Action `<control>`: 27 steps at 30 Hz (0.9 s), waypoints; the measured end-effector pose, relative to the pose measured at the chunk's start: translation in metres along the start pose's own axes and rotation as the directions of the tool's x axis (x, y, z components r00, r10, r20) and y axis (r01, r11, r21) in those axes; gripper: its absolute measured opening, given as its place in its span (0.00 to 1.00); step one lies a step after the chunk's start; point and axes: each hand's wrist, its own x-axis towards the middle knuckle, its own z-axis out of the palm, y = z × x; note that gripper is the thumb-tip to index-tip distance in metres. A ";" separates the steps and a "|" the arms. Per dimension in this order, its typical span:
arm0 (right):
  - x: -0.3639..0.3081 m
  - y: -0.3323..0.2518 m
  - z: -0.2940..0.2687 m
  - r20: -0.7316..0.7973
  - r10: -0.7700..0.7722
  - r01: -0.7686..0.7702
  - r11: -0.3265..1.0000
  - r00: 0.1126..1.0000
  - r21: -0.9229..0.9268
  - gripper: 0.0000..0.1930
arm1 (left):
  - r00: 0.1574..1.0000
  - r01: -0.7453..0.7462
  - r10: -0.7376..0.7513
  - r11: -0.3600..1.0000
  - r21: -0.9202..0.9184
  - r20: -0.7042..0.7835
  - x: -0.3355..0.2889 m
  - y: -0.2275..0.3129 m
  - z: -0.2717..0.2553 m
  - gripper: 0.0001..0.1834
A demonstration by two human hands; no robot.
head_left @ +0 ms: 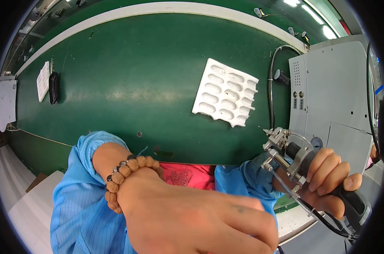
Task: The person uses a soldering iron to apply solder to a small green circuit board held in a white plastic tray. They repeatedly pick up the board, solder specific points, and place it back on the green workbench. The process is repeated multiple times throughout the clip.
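Observation:
My right hand is wrapped round the black grip of a handheld tool with a metal head, a thin pointed tip and hoses. Its tip points up and to the left, off the table's near right edge area. My left hand reaches across the lower middle, close to the camera, back of the hand up. Its fingers point right; they are smeared and partly cut off by the lower edge, so whether they hold anything is hidden. A beaded bracelet circles that wrist. Neither hand touches the white moulded tray, which has rows of oval hollows.
A grey machine cabinet with a round gauge stands on the right. A black hose curves beside it. On the green table, far left, lie another white tray and a black case-like object. A pale ledge borders the back.

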 end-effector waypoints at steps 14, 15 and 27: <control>-0.006 0.000 0.008 -0.075 -0.013 0.012 1.000 0.997 -0.005 0.26 | 0.881 0.401 -0.456 0.582 -0.707 0.124 0.003 0.022 -0.016 0.19; -0.006 0.000 0.008 -0.096 -0.027 0.026 1.000 0.995 -0.011 0.26 | 0.872 0.434 -0.461 0.573 -0.695 0.164 0.006 0.020 -0.021 0.19; -0.005 -0.002 0.004 -0.071 -0.026 0.023 0.999 0.997 -0.049 0.27 | 0.762 0.571 -0.492 0.201 -0.796 0.422 -0.009 0.005 -0.037 0.16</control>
